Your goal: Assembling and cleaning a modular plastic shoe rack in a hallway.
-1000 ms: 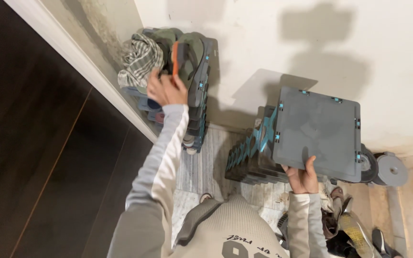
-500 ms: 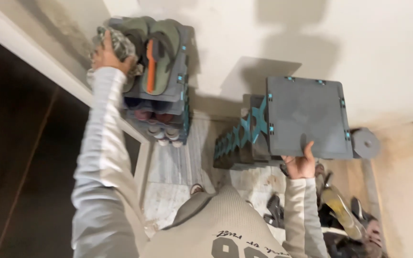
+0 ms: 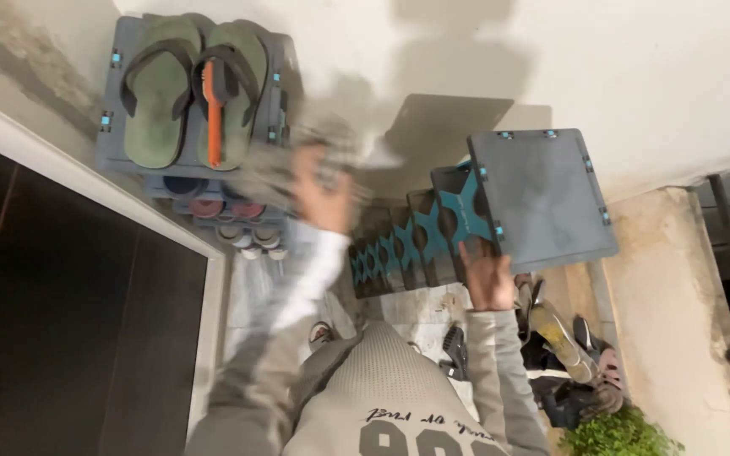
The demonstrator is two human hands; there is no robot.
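From up here I see my right hand gripping the near edge of a tall grey plastic shoe rack with teal X-shaped side braces; the thumb sits under the flat top panel and the fingers curl against its rim, which reads to me as steadying the rack where it stands against the white wall. The rack is right of centre, its top shelf bare, and the tiers below step down towards me.

My left hand is badly blurred between the two racks. It seems wrapped around a pale grey cloth, but I cannot tell whether the fingers are clenched on it or spread loose.

Further left stands a second grey plastic rack of the same kind, pushed into the corner beside the pale door frame. On its top shelf lie two olive-green flip-flops, one pair laid side by side, with one orange-handled brush resting on the right one. Lower tiers show the toes of more shoes; I count roughly three rows, though the shapes are too small to number exactly.

By my right foot, a heap of loose shoes crowds the floor, and one small green plant sits at the bottom edge.
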